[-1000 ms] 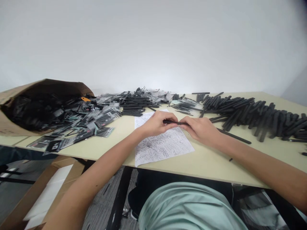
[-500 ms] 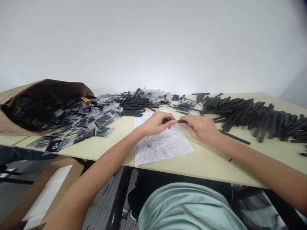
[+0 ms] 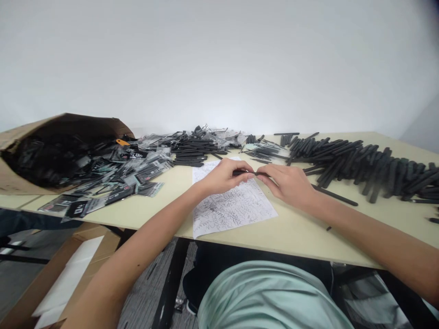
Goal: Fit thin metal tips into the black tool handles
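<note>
Both hands meet at the middle of the table over a slim black pen (image 3: 240,172). My left hand (image 3: 226,177) is closed round its left part. The fingertips of my right hand (image 3: 286,181) pinch its right end, almost touching the left thumb. Most of the pen is hidden by fingers. Below the hands lies a white sheet of paper (image 3: 229,212) covered in dark scribbled lines. Beyond them are thin dark refill-like sticks (image 3: 265,151) on a clear sheet. One black pen (image 3: 338,195) lies beside my right wrist.
A large heap of thick black pens (image 3: 343,160) spreads along the right. At left, an open cardboard box (image 3: 20,180) spills clear-and-black packets (image 3: 120,176). A pile of black pens (image 3: 194,151) sits at back centre. Another cardboard box (image 3: 85,233) stands below the table's left edge.
My hands have come slightly closer together, so less of the pen shows between the fingertips. Everything else on the table looks the same.
</note>
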`<state>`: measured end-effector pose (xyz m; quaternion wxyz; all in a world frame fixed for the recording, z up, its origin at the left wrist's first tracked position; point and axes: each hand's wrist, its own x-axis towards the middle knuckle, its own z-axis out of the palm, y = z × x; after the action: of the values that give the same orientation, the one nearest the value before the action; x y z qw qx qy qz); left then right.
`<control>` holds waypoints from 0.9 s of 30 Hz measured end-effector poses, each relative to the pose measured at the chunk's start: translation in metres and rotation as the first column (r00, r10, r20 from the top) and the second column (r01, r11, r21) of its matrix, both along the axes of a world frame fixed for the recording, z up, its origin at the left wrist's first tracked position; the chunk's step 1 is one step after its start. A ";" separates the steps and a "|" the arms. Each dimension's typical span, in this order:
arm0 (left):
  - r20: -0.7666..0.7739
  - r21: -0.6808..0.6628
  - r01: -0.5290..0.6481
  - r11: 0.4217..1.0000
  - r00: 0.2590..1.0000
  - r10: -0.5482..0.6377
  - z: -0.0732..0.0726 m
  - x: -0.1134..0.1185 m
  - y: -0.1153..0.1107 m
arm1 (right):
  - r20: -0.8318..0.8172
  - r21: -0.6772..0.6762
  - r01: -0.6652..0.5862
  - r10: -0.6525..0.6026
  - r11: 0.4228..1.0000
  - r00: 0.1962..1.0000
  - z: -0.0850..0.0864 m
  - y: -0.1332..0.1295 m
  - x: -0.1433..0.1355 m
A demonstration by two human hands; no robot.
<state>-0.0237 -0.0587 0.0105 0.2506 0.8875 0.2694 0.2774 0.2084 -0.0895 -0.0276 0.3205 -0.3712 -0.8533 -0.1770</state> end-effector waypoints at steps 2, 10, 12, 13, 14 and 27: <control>-0.033 0.021 -0.014 1.000 0.999 0.014 0.002 0.000 -0.001 | -0.016 0.062 -0.006 0.007 0.998 1.000 0.001 0.000 0.000; 0.012 0.082 0.018 0.997 1.000 -0.019 -0.003 -0.002 0.002 | 0.013 -0.004 -0.032 0.032 0.999 0.999 -0.001 0.000 0.001; 0.027 0.113 0.016 0.994 0.999 -0.019 -0.004 -0.002 0.003 | 0.037 -0.053 -0.026 0.028 0.998 0.999 -0.002 0.000 0.000; 0.027 0.116 0.015 0.993 0.999 -0.018 -0.004 -0.002 0.004 | 0.045 -0.068 -0.023 0.026 0.997 0.999 -0.002 0.000 0.000; 0.025 0.113 0.014 0.993 1.000 -0.017 -0.004 -0.002 0.004 | 0.046 -0.075 -0.020 0.024 0.997 0.999 -0.003 0.000 0.000; -0.073 0.092 -0.003 0.996 0.997 0.009 0.000 -0.001 -0.001 | -0.009 0.065 -0.037 0.038 0.997 0.999 0.000 0.000 0.001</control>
<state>-0.0245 -0.0594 0.0101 0.1985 0.9069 0.2679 0.2576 0.2098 -0.0891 -0.0276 0.3400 -0.3455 -0.8523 -0.1966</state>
